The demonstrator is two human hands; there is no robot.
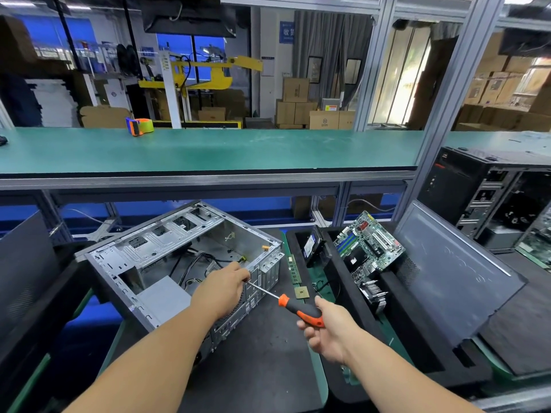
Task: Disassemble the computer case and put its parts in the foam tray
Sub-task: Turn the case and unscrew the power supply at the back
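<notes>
Fingers (310,324) of right hand (328,332) are curled round screwdriver (301,311) handle | left hand (222,289) is closed at shaft tip by computer case (167,263) rear edge | motherboard (368,245) is propped in foam tray (417,332)

Electronics disassembly workstation on a factory or warehouse floor.

Bench framed in aluminium profile posts (441,114), carrying a long shelf with a green anti-static mat (208,150) at 12 o'clock, a tape dispenser (139,126) on it at 11 o'clock. Opened computer case (167,257) at 9 o'clock on a dark work mat; black foam tray (351,338) at 3 o'clock holding a motherboard (368,244); second stripped tower (489,198) at 2 o'clock. Beyond the bench: stacked cardboard cartons (298,108) at 12 and 1 o'clock, yellow machine frame (208,73) at 11 o'clock, wall notices, grey curtains.
</notes>
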